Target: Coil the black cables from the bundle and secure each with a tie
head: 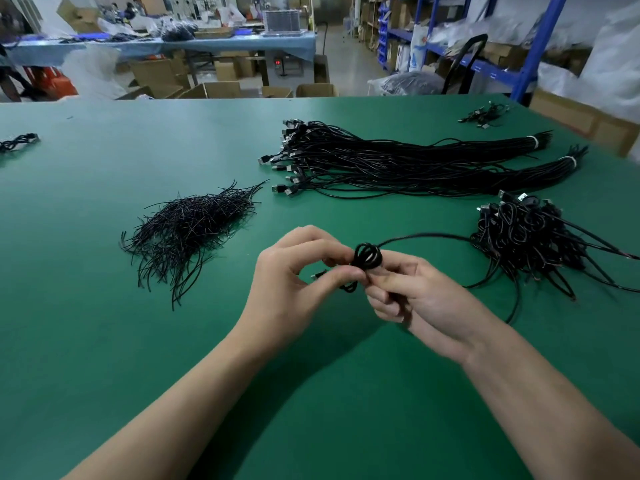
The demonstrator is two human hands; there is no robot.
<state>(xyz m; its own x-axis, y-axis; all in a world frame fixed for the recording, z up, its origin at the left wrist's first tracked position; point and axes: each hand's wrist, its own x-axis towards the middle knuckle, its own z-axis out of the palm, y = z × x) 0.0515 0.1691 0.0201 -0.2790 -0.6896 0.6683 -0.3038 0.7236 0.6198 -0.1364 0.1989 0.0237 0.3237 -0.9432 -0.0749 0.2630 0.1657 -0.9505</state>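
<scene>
Hands | left hand (pixel 291 289) and right hand (pixel 422 299) both pinch cable coil (pixel 367 257) | over green table (pixel 104 341)

No legible text, label, brand or number found. Blue print on the white sack (pixel 416 46) beside the blue shelving (pixel 540 46) is too blurred to read. The red display (pixel 277 62) below the far table (pixel 242 43) is too small to read.

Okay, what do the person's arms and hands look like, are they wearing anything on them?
Nothing worn that shows. The left hand and right hand are bare: no gloves, rings or tape. The left forearm and right forearm are bare too, no sleeves, watch or bracelet up to the frame's edge.
</scene>
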